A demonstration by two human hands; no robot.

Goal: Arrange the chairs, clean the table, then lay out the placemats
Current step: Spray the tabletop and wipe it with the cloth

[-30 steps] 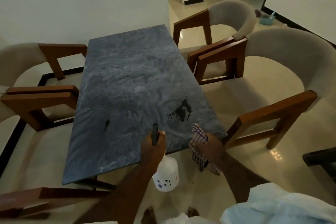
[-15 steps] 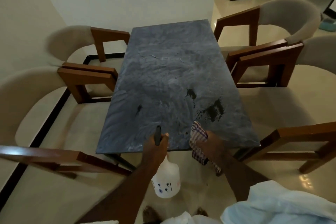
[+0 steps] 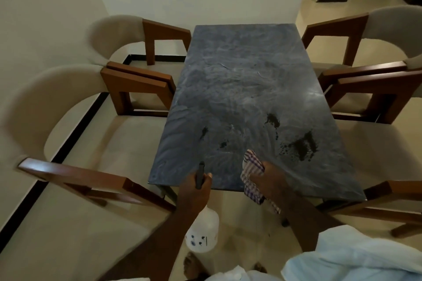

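At the near edge of the table (image 3: pixel 239 80), your left hand (image 3: pixel 194 194) is gripping a spray bottle (image 3: pixel 202 232), its nozzle pointing over the top; your right hand (image 3: pixel 271 180) is clutching a checked cloth (image 3: pixel 252 166) just beside it. Dark wet patches (image 3: pixel 304 145) are lying on the top beyond the cloth. Chairs (image 3: pixel 137 84) are standing along both long sides

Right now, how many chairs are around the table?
4. Left of the table: a far left chair and a near left chair. Right: a far right chair and a near right chair, partly cut off. Others behind the camera may be hidden.
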